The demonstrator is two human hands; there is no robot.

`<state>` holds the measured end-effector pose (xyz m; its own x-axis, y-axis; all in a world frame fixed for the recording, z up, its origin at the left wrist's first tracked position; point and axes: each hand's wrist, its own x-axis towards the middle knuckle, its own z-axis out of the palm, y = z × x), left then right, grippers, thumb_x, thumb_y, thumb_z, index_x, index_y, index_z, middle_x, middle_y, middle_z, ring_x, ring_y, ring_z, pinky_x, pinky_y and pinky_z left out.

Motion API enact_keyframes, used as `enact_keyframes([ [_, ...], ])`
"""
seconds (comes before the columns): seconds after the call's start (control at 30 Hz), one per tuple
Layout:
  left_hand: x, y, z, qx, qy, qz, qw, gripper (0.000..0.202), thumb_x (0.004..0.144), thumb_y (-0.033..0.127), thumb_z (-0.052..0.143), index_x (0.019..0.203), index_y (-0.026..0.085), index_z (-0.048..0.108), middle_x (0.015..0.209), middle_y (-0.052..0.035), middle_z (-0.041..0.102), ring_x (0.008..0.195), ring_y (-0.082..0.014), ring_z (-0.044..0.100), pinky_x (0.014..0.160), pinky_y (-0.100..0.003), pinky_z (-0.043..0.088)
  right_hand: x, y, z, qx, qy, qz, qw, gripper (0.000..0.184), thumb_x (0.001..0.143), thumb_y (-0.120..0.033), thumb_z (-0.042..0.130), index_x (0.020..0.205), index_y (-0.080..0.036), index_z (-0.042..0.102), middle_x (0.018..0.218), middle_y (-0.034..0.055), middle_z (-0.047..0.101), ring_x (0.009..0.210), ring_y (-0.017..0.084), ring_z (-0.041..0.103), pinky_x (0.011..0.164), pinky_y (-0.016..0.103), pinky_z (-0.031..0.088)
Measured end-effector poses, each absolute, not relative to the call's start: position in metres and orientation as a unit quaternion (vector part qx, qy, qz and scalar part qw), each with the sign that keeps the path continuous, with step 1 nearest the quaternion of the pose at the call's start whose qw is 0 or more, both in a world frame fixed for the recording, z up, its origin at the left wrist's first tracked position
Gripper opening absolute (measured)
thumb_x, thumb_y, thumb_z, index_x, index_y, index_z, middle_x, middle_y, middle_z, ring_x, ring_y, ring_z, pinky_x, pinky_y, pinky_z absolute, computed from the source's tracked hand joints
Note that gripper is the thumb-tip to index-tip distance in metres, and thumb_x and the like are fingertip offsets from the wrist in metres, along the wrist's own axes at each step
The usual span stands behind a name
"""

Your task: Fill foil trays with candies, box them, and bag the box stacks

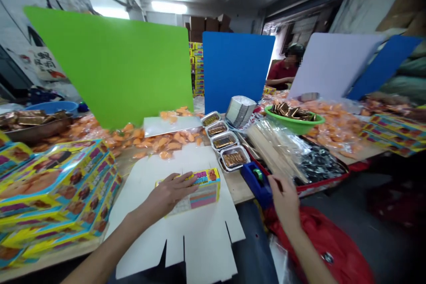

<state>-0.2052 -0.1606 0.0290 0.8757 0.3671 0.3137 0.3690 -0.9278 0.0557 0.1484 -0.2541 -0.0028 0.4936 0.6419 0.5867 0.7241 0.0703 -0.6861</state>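
Left grip (172,191) lies spread atop a box (205,190); right grip (285,197), by tape dispenser (251,183), unclear.

The printed box (207,188), showing yellow edges, is lying on flat white cardboard (206,239); the blue tape dispenser (257,190) is sitting to its right.

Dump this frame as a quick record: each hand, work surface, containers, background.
left hand: laid over a printed box
right hand: beside the blue tape dispenser; contact unclear
under the box: flat white cardboard with slots cut in its near edge
box stack: printed boxes, left of the cardboard
foil trays: four in a row, beyond the dispenser
green bowl: holds shiny brown-gold packets
background: green panel, blue panel; person in red behind
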Motion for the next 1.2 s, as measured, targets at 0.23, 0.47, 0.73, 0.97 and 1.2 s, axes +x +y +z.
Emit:
enact_keyframes([
  [0.23, -0.195, -0.161, 0.031, -0.961, -0.225, -0.159, 0.018, 0.04, 0.092, 0.014, 0.038, 0.127, 0.027, 0.052, 0.134, -0.0052, 0.051, 0.128, -0.0254, 0.043, 0.095, -0.043, 0.041, 0.181, -0.268, -0.019, -0.774, -0.398, 0.083, 0.485, 0.029, 0.061, -0.051, 0.061, 0.065, -0.023, 0.068, 0.065, 0.0022, 0.044, 0.071, 0.023, 0.046, 0.076, 0.038, 0.036],
  [0.47, -0.195, -0.165, 0.033, -0.96, -0.236, -0.147, 0.02, 0.043, 0.09, 0.011, 0.04, 0.128, 0.03, 0.051, 0.136, -0.0029, 0.048, 0.128, -0.0246, 0.042, 0.096, -0.042, 0.041, 0.168, -0.253, -0.018, -0.706, -0.316, 0.224, 0.592, 0.039, 0.048, -0.056, 0.069, 0.045, -0.019, 0.056, 0.047, -0.0026, 0.044, 0.049, 0.012, 0.038, 0.047, 0.027, 0.03],
  [0.73, -0.194, -0.166, 0.035, -0.959, -0.242, -0.151, 0.008, 0.042, 0.091, 0.012, 0.039, 0.127, 0.029, 0.052, 0.134, -0.0037, 0.05, 0.129, -0.0248, 0.042, 0.096, -0.043, 0.041, 0.157, -0.272, -0.013, -0.59, -0.187, 0.309, 0.723, 0.036, 0.044, -0.047, 0.078, 0.06, -0.02, 0.059, 0.062, -0.0054, 0.053, 0.056, 0.009, 0.048, 0.05, 0.021, 0.043],
  [0.97, -0.195, -0.165, 0.034, -0.96, -0.23, -0.157, 0.018, 0.042, 0.091, 0.011, 0.038, 0.127, 0.028, 0.052, 0.135, -0.0036, 0.049, 0.128, -0.025, 0.042, 0.095, -0.044, 0.041, 0.146, -0.282, -0.036, -0.553, -0.146, 0.287, 0.768, 0.037, 0.038, -0.045, 0.083, 0.055, -0.019, 0.061, 0.064, -0.0048, 0.057, 0.064, 0.01, 0.052, 0.061, 0.021, 0.049],
  [1.2, -0.196, -0.163, 0.028, -0.957, -0.225, -0.185, 0.0, 0.044, 0.091, 0.011, 0.038, 0.129, 0.03, 0.05, 0.136, -0.0041, 0.049, 0.13, -0.0231, 0.041, 0.096, -0.043, 0.04, 0.147, -0.287, -0.05, -0.563, -0.142, 0.314, 0.752, 0.041, 0.038, -0.047, 0.085, 0.059, -0.018, 0.064, 0.058, -0.0038, 0.06, 0.056, 0.01, 0.055, 0.056, 0.021, 0.049],
])
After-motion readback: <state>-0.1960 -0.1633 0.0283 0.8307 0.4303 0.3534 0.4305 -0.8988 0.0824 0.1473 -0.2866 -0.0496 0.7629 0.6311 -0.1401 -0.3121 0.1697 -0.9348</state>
